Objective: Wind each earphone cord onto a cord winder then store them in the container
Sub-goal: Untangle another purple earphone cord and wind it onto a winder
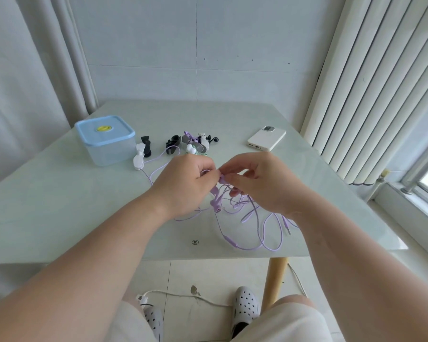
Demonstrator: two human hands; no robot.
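A pale, glossy surface stands between curtains and vertical blinds. At its left sits a square, clear container with a blue lid. Small cord winders cluster mid-surface, and a white phone lies to the right. In the centre, the left hand and right hand pinch a tangled lilac earphone cord.

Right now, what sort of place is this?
Probably a room in a home, not a lab: glossy table beside vertical window blinds, a curtain on the left, a white phone lying on the table.
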